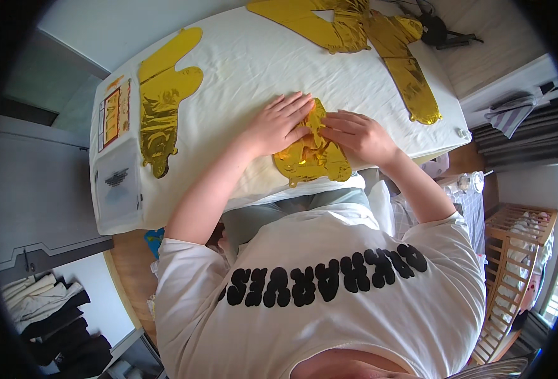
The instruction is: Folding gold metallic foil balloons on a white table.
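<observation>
A flat, crinkled gold foil balloon (314, 163) lies on the white-covered table near its front edge, directly before me. My left hand (279, 125) rests on its upper left side, palm down with the fingers stretched out toward the far side. From the right, my right hand (358, 134) lies across the balloon's upper right edge, its fingers extended leftward over the foil and slightly bent. Between the two hands the foil is creased and shiny. Part of the balloon is hidden under my fingers, and the right thumb is out of sight.
More flat gold foil balloons lie around: one (159, 95) on the left, an A-shaped one (298, 22) at the back, another (405, 60) at the back right. A clear plastic bag (118, 189) and a printed card (115, 114) lie at the left edge. A black object (435, 28) sits back right.
</observation>
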Demonstrator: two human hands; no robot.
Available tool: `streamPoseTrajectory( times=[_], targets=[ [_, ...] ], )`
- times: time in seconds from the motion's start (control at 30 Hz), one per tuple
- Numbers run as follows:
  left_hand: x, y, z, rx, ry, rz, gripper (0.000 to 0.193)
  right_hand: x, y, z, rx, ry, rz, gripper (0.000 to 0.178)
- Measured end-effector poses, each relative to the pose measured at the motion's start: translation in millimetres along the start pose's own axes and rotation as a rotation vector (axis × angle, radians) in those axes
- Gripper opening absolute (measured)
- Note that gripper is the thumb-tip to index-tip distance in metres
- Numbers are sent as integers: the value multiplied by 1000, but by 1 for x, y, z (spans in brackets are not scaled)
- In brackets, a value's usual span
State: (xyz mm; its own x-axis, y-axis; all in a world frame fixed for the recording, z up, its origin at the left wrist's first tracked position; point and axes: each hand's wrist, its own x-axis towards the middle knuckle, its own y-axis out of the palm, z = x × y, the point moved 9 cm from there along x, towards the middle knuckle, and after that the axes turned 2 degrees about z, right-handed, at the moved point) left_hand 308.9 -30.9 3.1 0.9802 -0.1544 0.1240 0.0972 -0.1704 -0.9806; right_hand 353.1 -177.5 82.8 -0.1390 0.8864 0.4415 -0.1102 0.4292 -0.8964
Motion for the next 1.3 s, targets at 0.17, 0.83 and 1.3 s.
streamPoseTrajectory(
  times=[0.17, 0.83, 1.3],
  targets=[
    [1, -9, -8, -3, 14, -4, 75, -4, 10, -2, 136, -105, 68, 31],
    [1, -12, -9, -41, -4, 13, 70, 2, 9, -32, 356, 347, -64, 42],
    [1, -3, -6, 11, 19, -5, 65, 18, 15, -39, 166, -54, 61, 32]
  ],
)
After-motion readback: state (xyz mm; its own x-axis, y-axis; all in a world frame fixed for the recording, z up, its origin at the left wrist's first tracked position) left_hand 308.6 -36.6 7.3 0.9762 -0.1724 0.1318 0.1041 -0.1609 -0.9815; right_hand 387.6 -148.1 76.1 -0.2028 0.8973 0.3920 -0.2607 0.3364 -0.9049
